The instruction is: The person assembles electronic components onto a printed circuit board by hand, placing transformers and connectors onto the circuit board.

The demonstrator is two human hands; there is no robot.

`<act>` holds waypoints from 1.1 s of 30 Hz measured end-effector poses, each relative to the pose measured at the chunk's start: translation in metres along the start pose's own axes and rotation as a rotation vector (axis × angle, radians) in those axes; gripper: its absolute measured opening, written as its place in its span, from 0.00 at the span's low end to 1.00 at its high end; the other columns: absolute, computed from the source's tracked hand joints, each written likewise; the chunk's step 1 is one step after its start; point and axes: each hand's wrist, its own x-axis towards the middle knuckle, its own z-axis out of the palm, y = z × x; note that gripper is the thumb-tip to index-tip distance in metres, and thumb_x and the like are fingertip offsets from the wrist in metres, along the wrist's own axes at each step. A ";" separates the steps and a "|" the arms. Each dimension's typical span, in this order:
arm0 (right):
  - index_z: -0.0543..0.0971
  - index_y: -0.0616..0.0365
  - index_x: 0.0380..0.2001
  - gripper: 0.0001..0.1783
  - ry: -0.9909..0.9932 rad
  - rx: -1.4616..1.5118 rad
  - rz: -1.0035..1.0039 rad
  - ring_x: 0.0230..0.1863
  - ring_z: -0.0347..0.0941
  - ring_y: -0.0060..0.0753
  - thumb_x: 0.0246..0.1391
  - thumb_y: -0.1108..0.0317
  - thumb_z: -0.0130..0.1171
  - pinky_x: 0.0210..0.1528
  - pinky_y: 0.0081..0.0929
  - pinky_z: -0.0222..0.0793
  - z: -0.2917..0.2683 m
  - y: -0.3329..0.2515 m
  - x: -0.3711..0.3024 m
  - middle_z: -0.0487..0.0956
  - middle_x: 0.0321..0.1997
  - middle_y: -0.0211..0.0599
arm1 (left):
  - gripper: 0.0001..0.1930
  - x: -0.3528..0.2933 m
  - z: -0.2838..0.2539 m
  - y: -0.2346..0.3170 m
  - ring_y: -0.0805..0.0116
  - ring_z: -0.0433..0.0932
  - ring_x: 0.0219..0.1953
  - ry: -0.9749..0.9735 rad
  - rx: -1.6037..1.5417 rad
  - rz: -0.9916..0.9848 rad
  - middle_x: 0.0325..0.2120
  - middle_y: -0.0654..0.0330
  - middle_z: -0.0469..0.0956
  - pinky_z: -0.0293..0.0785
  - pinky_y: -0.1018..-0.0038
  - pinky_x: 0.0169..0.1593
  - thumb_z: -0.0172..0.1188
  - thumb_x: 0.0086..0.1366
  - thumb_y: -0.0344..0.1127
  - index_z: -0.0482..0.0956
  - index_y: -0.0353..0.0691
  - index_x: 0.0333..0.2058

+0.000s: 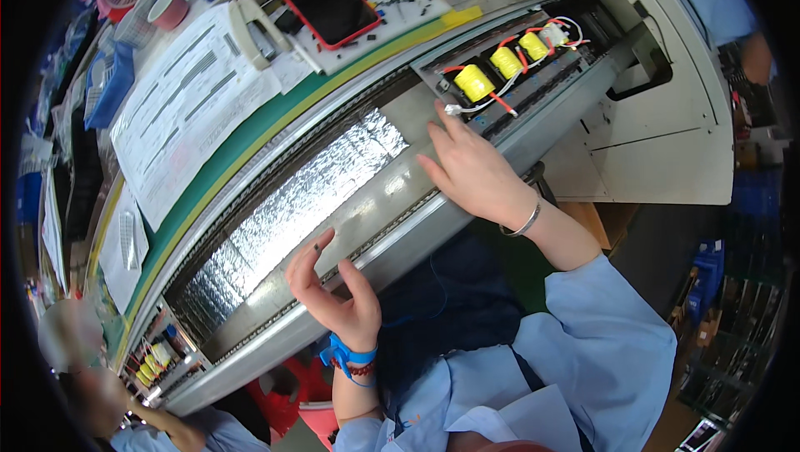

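Observation:
My right hand [475, 160] reaches over the metal conveyor rail, fingers apart and holding nothing. Its fingertips are close to a white connector [452, 109] on a wire at the near end of a circuit board assembly [533, 73]. Yellow-wrapped coils [474, 83] with red and white wires stand on that board. Over the conveyor's near edge, my left hand [333, 298] is raised with curved fingers, the thumb apart. A small dark piece [317, 247] shows at its fingertips; whether it is held or stuck there, I cannot make out.
Shiny foil [292, 210] lines the conveyor bed between chain tracks. Beyond it are printed sheets [187, 102], a red-cased phone [327, 4] and scattered small parts. Another board [154, 360] sits at the lower left beside another person [179, 431]. A pale machine cabinet [650, 152] stands right.

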 end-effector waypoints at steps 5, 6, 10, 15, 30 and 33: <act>0.66 0.75 0.43 0.23 0.022 0.004 0.026 0.46 0.67 0.56 0.54 0.62 0.49 0.48 0.37 0.65 -0.002 0.009 0.000 0.60 0.54 0.66 | 0.18 0.001 0.003 -0.001 0.59 0.67 0.43 -0.005 0.037 0.008 0.40 0.50 0.71 0.60 0.66 0.50 0.48 0.53 0.19 0.62 0.36 0.44; 0.67 0.74 0.43 0.23 0.025 0.000 0.030 0.46 0.68 0.56 0.54 0.62 0.49 0.48 0.37 0.65 -0.002 0.011 0.000 0.60 0.54 0.66 | 0.18 0.001 0.002 -0.001 0.59 0.67 0.43 -0.006 0.036 0.015 0.40 0.50 0.71 0.60 0.66 0.50 0.48 0.53 0.19 0.62 0.36 0.44; 0.67 0.74 0.42 0.22 0.040 -0.019 0.048 0.45 0.68 0.54 0.54 0.61 0.48 0.47 0.36 0.66 -0.004 0.016 0.001 0.62 0.54 0.64 | 0.18 0.000 0.001 -0.002 0.59 0.68 0.43 -0.007 0.045 0.015 0.39 0.50 0.70 0.60 0.66 0.50 0.48 0.52 0.18 0.61 0.36 0.44; 0.67 0.73 0.43 0.23 0.029 0.009 0.103 0.45 0.68 0.53 0.54 0.61 0.49 0.47 0.36 0.66 -0.009 0.024 0.003 0.62 0.54 0.61 | 0.19 0.000 0.002 -0.001 0.60 0.68 0.43 -0.004 0.015 0.013 0.39 0.49 0.70 0.61 0.67 0.50 0.47 0.52 0.17 0.61 0.36 0.44; 0.69 0.71 0.44 0.22 0.120 -0.029 0.153 0.48 0.67 0.48 0.53 0.61 0.49 0.50 0.34 0.64 -0.019 0.069 0.007 0.65 0.54 0.51 | 0.18 0.000 0.002 -0.002 0.61 0.69 0.43 -0.005 0.030 0.001 0.40 0.50 0.68 0.61 0.67 0.50 0.46 0.53 0.17 0.60 0.36 0.44; 0.70 0.70 0.43 0.21 0.169 -0.053 0.161 0.49 0.67 0.47 0.53 0.63 0.49 0.51 0.33 0.63 -0.024 0.086 0.008 0.65 0.54 0.49 | 0.18 0.000 0.002 -0.001 0.61 0.69 0.43 0.002 0.024 -0.011 0.40 0.50 0.68 0.61 0.67 0.51 0.46 0.53 0.17 0.60 0.36 0.44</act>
